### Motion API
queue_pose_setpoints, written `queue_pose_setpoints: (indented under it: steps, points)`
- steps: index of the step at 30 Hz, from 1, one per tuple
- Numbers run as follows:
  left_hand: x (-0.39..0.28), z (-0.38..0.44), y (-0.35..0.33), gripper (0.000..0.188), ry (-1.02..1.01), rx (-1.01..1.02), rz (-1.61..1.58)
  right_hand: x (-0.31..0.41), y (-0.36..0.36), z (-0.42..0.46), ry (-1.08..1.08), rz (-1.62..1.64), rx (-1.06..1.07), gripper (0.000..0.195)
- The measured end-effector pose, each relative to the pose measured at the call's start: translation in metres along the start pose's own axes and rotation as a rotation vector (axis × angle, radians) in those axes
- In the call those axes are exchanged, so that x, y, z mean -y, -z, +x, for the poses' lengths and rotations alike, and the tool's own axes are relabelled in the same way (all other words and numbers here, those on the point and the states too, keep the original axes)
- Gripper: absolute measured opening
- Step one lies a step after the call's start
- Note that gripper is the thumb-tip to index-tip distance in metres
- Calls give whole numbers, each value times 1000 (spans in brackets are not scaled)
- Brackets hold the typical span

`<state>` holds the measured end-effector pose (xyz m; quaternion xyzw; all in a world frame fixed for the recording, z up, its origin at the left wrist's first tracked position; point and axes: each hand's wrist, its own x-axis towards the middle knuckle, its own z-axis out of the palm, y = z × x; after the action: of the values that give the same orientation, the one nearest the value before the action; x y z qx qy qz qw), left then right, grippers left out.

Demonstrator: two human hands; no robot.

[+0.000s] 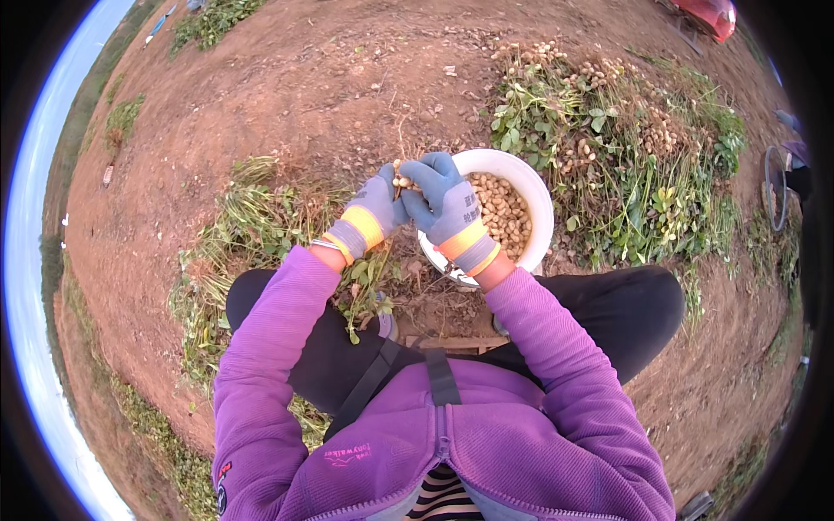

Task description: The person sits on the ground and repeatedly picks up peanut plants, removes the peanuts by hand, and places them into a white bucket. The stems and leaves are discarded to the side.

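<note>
My left hand, in a grey-blue coated work glove, is closed around a peanut plant, whose leafy stems hang below it towards my shoe. Pale peanut pods cluster between the two hands at the plant's root end. My right hand, gloved alike, has its thumb and fingers curled on these pods. It is above the left rim of a white plastic bucket and hides part of it. Many loose peanut pods lie inside the bucket.
A large heap of pulled peanut plants, pods still attached, lies right of the bucket. More plants lie to the left. A red bag sits at the far right. Partly visible at the right edge is another person.
</note>
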<state>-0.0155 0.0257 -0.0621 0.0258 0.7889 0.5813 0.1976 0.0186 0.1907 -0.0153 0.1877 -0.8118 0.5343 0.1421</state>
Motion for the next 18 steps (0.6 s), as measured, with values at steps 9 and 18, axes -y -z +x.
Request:
queue_pose_setpoints:
  steps: [9, 18]
  points:
    - [-24, -10, 10, 47, -5, -17, 309, -5, -8, 19, -109, 107, 23, 23]
    - [10, -9, 29, 33, -87, 17, 211, 0, -3, 40, -495, 391, 271, 24]
